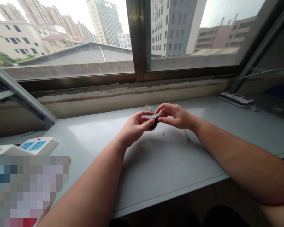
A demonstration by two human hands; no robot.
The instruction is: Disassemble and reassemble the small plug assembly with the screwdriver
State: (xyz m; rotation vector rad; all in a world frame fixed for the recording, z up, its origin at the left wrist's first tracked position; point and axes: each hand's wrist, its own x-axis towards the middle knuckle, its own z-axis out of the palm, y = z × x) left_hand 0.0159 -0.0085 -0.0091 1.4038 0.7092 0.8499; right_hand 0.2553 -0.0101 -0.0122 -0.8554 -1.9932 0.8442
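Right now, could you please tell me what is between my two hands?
In the head view, a dark object sits between left hand and right hand.

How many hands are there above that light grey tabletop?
2: the bare left hand, holding a small dark object, and the bare right hand, at that object's right end. Others could be hidden where the picture is pixelated.

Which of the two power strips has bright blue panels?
The left power strip; the right power strip, far back on the desk, is white with dark panels, no blue.
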